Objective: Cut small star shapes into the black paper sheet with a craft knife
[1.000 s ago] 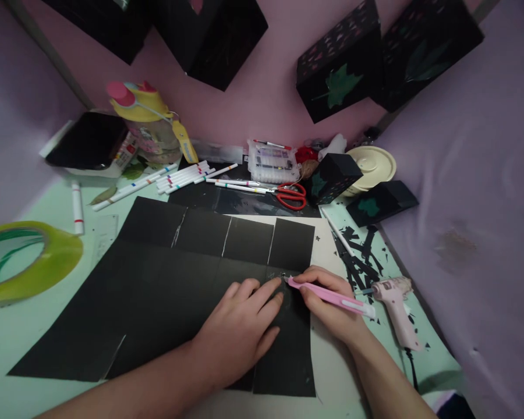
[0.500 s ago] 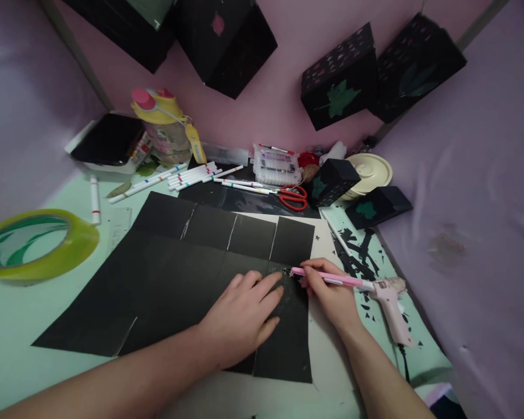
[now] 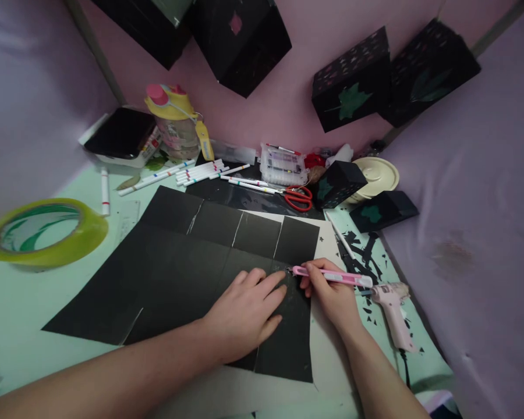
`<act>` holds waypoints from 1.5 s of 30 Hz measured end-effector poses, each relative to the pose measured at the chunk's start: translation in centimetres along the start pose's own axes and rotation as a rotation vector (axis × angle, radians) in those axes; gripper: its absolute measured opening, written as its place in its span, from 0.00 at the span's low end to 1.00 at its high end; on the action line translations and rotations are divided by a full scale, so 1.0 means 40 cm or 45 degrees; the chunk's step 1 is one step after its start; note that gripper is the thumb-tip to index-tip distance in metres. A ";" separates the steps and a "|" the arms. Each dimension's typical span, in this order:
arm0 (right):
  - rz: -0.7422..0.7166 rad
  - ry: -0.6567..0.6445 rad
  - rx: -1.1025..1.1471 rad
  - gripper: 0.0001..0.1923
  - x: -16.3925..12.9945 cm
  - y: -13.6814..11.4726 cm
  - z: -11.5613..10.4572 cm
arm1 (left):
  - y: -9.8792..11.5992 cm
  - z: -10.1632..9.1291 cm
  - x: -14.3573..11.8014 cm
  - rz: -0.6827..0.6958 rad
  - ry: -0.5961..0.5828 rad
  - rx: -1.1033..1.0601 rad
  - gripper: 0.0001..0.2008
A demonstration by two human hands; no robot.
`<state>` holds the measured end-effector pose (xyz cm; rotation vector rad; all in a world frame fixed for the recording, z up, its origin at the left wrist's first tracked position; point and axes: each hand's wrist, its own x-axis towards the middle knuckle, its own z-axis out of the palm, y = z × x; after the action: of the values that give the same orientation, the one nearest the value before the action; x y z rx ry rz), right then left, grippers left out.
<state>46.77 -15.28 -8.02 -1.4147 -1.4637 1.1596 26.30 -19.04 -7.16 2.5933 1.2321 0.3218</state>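
Observation:
A large sheet of black card [image 3: 179, 273], scored and slit into flaps along its far edge, lies over a pale board [image 3: 327, 349]. My left hand [image 3: 248, 308] rests flat on the card with its fingers spread. In my right hand [image 3: 332, 291] is a pink craft knife [image 3: 332, 275], its tip on the card just beyond my left fingertips. Small cut marks show around the tip; the blade itself is too small to make out clearly.
Red-handled scissors [image 3: 297, 199], white markers [image 3: 201, 171] and a clear case [image 3: 283, 164] lie behind the card. A glue gun [image 3: 393, 311] and black scraps [image 3: 362, 256] are at right. A tape roll [image 3: 94, 230] sits left. Black boxes [image 3: 351, 87] hang above.
The view has shifted slightly, so the scene sits a little further right. The knife has turned in my right hand, showing more of its slider side. My left hand stays on the card.

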 end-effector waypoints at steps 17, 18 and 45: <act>-0.336 0.018 -0.431 0.05 -0.023 -0.003 -0.002 | 0.001 0.003 -0.001 -0.001 0.030 0.029 0.19; -0.377 0.008 -0.440 0.04 -0.025 -0.005 -0.001 | 0.001 0.003 0.000 -0.001 0.026 0.030 0.19; -0.104 0.004 -0.208 0.08 -0.021 0.008 -0.008 | 0.001 0.001 0.002 0.003 0.015 0.044 0.18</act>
<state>47.24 -16.11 -8.17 -1.4505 -1.6288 1.0060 26.38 -19.02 -7.16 2.6255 1.2499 0.3199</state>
